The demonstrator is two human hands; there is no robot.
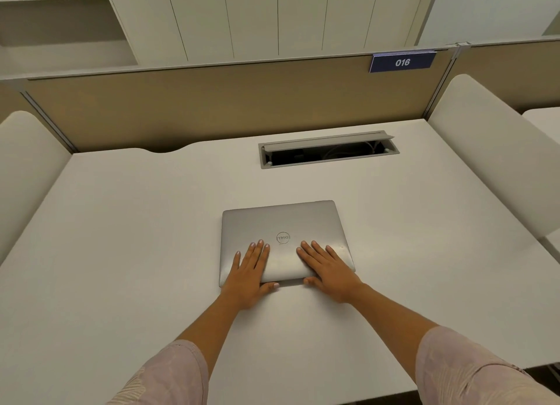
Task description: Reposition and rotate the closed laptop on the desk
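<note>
Now | white desk (121,253) (beige partition (212,107) behind) | both hands flat on laptop (281,222)

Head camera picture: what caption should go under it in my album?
Left hand and right hand rest flat on a closed silver laptop, thumbs at its near edge, on a white desk.

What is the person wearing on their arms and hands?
Both hands are bare: the left hand and the right hand have no gloves, rings, or watch that I can see. The forearms are uncovered too. Higher up, each arm has a loose pale pink sleeve with a faint leafy pattern.
</note>
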